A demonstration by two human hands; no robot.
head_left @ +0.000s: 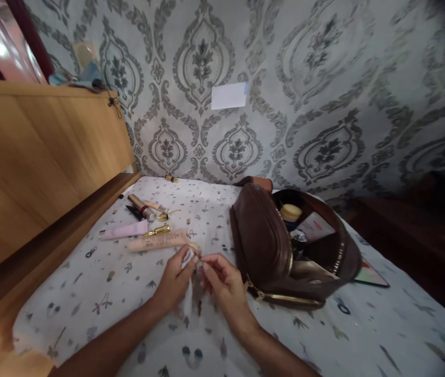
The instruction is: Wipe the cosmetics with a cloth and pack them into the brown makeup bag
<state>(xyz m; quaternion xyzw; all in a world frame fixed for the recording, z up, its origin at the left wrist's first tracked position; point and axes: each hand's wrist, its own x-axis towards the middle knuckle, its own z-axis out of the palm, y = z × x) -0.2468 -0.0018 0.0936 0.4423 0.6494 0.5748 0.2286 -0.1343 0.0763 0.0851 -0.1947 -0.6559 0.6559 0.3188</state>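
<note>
- Seen from a head camera looking down at a bed covered by a white printed sheet point(88, 293), set against patterned grey wallpaper.
- Both hands meet at the centre, just above the sheet. The left hand point(175, 283) and right hand point(222, 280) each pinch a small pale item point(195, 262) between fingertips; it is too small and blurred to name.
- Each hand's grip is closed lightly on that item, fingers curled, not clenched.
- Just beyond the hands lies a peach tube point(157, 241), and next to it a pink tube point(123, 230), with gold-capped pencils and a dark applicator near the wooden headboard point(41, 167).
- To the right, near the right hand, a brown pouch point(261, 241) lies unzipped, with a round jar point(291, 212) and other cosmetics inside.
- Judgement: the work appears to be at the stage of handling or opening one small piece from the pouch's contents; any further move would need a steady two-handed fingertip hold.
</note>
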